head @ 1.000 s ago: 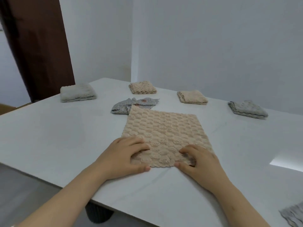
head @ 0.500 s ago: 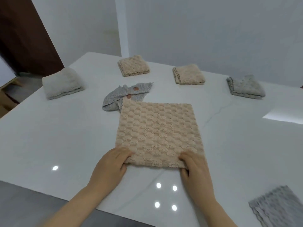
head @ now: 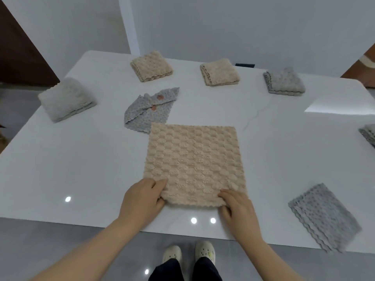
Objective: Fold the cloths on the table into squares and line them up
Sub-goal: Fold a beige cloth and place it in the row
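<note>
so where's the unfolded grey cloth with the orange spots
Head view: the unfolded grey cloth lies left of centre on the table, at the far left corner of the spread beige cloth.

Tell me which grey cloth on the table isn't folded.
The crumpled grey cloth with brown spots, at the far left corner of the flat beige cloth. The other grey ones are folded in neat layers.

My bare forearms reach forward, angling inward. My left hand and right hand (backs up, fingers curled) each pinch a near corner of the beige cloth.
</note>
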`<act>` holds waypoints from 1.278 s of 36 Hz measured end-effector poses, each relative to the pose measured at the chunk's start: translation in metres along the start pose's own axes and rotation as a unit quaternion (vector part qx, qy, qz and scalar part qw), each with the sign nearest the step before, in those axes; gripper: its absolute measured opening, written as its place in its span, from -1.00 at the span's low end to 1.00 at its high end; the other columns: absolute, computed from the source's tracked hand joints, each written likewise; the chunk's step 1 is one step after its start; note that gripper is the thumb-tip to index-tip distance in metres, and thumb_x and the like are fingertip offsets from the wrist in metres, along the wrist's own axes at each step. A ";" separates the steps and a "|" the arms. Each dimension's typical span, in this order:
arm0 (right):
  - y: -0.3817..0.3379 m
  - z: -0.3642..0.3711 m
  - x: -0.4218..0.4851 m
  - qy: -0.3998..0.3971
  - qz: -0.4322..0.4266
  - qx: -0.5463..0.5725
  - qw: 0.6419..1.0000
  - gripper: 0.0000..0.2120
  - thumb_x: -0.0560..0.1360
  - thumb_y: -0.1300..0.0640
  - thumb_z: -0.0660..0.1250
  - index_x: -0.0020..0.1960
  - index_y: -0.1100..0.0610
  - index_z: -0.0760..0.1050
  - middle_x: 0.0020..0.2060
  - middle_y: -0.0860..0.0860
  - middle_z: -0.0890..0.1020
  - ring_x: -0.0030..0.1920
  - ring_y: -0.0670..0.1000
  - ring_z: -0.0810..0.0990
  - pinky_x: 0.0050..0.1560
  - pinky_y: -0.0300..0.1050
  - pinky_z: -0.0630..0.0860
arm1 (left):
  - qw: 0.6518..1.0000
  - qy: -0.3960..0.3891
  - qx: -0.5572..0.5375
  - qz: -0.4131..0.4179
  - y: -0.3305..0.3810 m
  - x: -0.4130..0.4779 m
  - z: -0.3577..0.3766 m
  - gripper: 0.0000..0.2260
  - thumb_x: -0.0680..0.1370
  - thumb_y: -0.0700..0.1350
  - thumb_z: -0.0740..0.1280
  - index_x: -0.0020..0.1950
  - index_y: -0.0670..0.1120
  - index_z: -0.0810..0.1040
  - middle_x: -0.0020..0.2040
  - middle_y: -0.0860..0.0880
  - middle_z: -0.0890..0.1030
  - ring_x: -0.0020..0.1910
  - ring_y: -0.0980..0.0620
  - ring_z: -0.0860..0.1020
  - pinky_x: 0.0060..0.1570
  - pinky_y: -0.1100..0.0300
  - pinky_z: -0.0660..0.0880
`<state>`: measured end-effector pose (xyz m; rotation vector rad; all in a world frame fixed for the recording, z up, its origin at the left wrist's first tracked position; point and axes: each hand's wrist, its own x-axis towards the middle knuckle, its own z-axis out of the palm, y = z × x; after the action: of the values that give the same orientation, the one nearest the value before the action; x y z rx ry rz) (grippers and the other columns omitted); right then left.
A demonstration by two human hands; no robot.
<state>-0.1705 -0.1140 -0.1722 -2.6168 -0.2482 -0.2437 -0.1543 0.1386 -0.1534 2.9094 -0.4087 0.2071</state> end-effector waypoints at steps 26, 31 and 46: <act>0.028 -0.054 0.054 -0.110 0.118 0.190 0.968 -0.88 0.52 0.21 0.29 -0.01 0.15 0.59 -0.17 -0.06 0.63 -0.12 -0.09 0.55 -0.13 -0.43 0.37 | 0.897 -0.007 -0.338 -0.286 -0.003 0.023 -0.026 -0.85 0.51 -0.15 0.35 -0.19 0.10 0.54 -0.24 0.11 0.62 -0.15 0.08 0.55 -0.22 0.42 0.36; 0.028 -0.047 0.064 -0.154 0.137 0.193 0.959 -0.86 0.54 0.21 0.24 -0.04 0.10 0.58 -0.19 -0.07 0.63 -0.18 -0.14 0.54 -0.17 -0.48 0.37 | 0.920 -0.085 -0.307 -0.228 -0.010 0.035 -0.022 -0.70 0.50 -0.21 0.34 -0.22 0.23 0.49 -0.23 0.18 0.59 -0.20 0.25 0.51 -0.21 0.46 0.36; 0.020 -0.056 0.059 -0.174 0.226 0.212 0.935 -0.90 0.50 0.13 0.34 -0.20 0.03 0.56 -0.33 -0.12 0.58 -0.34 -0.13 0.48 -0.37 -0.45 0.38 | 0.922 -0.176 -0.274 -0.210 -0.031 0.057 -0.034 -0.68 0.51 -0.08 0.35 -0.37 -0.11 0.32 -0.46 0.06 0.33 -0.45 0.11 0.29 -0.44 0.30 0.17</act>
<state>-0.1165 -0.1511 -0.1205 -2.1889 0.1735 0.3959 -0.0950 0.1607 -0.1165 2.3854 0.1113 -0.4337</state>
